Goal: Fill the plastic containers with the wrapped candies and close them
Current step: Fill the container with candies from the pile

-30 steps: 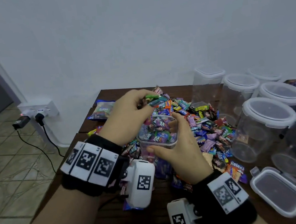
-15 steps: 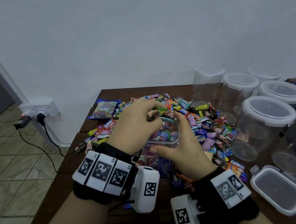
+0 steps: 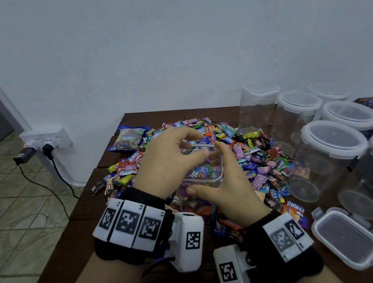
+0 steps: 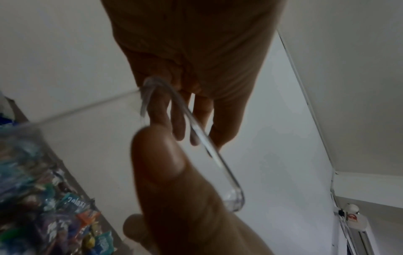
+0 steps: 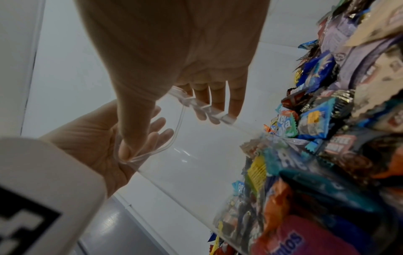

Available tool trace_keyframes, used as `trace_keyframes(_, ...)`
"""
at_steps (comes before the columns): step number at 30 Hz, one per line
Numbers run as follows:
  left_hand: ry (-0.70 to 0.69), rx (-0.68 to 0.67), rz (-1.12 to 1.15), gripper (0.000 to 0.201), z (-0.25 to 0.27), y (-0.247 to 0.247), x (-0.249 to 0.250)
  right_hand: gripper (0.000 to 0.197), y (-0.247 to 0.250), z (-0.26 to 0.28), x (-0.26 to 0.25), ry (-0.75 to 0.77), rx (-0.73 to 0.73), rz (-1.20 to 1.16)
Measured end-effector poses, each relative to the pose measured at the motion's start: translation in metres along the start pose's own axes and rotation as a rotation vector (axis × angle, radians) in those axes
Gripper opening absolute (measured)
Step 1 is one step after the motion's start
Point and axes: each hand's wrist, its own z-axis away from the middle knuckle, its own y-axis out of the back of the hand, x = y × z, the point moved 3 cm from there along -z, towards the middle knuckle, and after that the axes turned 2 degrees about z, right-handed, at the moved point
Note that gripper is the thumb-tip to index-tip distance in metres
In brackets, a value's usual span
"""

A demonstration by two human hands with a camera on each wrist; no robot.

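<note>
A clear square plastic container (image 3: 205,174) stands partly filled with wrapped candies in front of the candy pile (image 3: 261,155). My right hand (image 3: 208,169) grips it from the right, thumb on the near wall and fingers round the far side, as the right wrist view shows (image 5: 172,136). My left hand (image 3: 199,145) hovers over the container's mouth with relaxed, fairly straight fingers and no candy in them. In the left wrist view the container rim (image 4: 209,150) runs between thumb and fingers of the left hand (image 4: 167,132). A loose lid (image 3: 346,239) lies on the table at the lower right.
Several empty lidded containers (image 3: 332,155) stand in rows at the right. A sealed candy bag (image 3: 128,138) lies at the pile's back left. The dark wooden table (image 3: 93,236) ends at the left above a tiled floor. A wall socket (image 3: 45,141) with cables is further left.
My left hand came down with a pinch of candies onto the container's mouth and now holds none. My right hand kept its grip on the container.
</note>
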Motion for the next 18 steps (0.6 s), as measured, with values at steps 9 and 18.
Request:
trace_keyframes(9, 0.014, 0.264, 0.398, 0.017, 0.013, 0.004, -0.011, 0.108, -0.001, 0.001, 0.002, 0.008, 0.009, 0.023)
trace_keyframes(18, 0.309, 0.206, 0.279, 0.028, 0.010, 0.019, -0.059, 0.087, 0.025, -0.001, 0.013, -0.091, -0.402, 0.419)
